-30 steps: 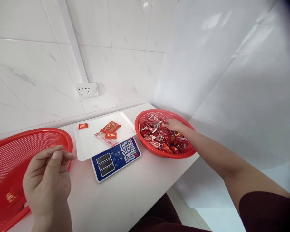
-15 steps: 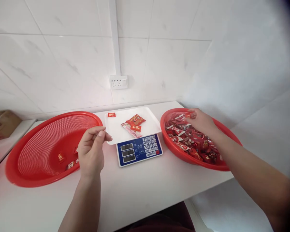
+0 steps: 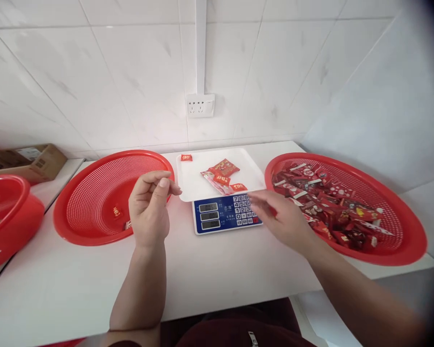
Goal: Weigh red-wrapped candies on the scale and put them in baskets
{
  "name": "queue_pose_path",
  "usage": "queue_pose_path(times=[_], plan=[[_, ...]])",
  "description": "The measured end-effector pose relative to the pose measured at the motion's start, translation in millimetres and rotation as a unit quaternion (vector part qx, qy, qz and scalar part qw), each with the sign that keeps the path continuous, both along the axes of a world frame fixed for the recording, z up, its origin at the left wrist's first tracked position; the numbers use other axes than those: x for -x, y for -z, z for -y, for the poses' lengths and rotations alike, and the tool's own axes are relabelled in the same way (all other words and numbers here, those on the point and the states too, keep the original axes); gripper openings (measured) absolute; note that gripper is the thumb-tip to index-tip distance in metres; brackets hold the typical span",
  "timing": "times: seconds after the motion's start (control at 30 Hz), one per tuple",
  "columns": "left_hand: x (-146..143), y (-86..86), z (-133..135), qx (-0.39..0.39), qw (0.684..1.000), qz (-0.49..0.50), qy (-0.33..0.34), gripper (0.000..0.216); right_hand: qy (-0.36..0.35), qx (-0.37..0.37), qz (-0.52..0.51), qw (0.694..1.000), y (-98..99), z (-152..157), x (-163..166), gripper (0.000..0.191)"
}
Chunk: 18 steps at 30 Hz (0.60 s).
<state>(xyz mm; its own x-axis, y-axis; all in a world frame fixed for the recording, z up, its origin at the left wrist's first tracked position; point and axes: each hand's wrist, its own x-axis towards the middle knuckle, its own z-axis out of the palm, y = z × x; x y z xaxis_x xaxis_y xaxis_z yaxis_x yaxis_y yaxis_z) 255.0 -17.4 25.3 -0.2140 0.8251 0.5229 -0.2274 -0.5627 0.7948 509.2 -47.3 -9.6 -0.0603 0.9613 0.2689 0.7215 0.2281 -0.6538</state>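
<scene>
A: Where have we the small red rectangular wrapped packet point(image 3: 237, 187)?
B: On the shallow white plastic tray point(image 3: 190, 180), front edge, just beside our right hand point(image 3: 284, 219), fingers loosely parted. Our left hand point(image 3: 148, 212), fingers curled against thumb, hangs near its left corner.

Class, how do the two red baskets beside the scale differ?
The left basket shows a few packets; the right basket holds a large heap of them. The left basket's visible bottom is largely bare, while the right basket's is mostly covered. Both are red with perforated walls.
</scene>
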Motion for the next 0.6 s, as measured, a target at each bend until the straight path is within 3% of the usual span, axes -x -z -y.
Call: queue_pose_path(times=[0.17, 0.27, 0.37, 0.6], plan=[[0, 0.6, -1, 0.0, 1.0, 0.0, -0.009, 0.012, -0.007, 0.12, -0.106, 0.987, 70.8, 36, 0, 0.026], [0, 0.8, -2, 0.005, 1.0, -0.004, -0.017, 0.011, 0.003, 0.176, -0.144, 0.974, 98.8, 44, 2, 0.028], [-1, 0.8, -1, 0.004, 1.0, -0.006, -0.02, 0.01, -0.004, 0.201, -0.14, 0.969, 110.1, 47, 5, 0.029], [-6, 3.5, -4, 0.013, 0.999, -0.021, -0.023, 0.01, 0.004, 0.187, -0.115, 0.976, 114.0, 45, 13, 0.025]])
